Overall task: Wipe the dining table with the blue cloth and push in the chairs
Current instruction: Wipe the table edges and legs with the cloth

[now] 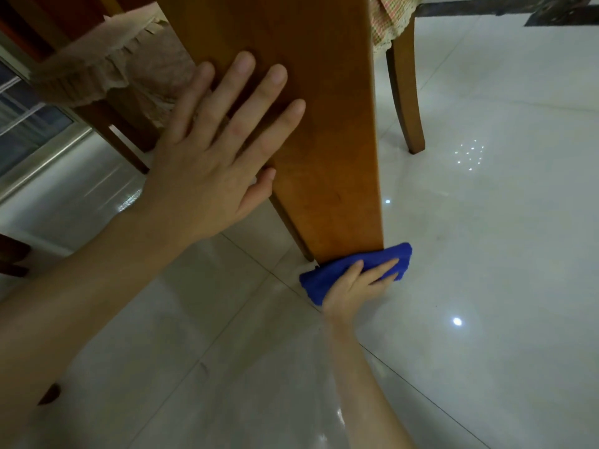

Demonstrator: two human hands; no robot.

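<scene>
Left hand [207, 163] flat, fingers spread, on table leg [321, 140] | right hand [359, 283] pressing blue cloth [327, 277] (leg's foot)

Glossy white tiled floor [486, 222]; window [29, 124] at left.

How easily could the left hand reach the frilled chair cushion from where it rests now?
Probably easily: the left hand lies flat on the wooden leg, and the frilled cushion sits just beyond its fingers, nothing between.

Glossy white tiled floor [486, 254] under wooden table leg [324, 140], chair legs [405, 92].
</scene>
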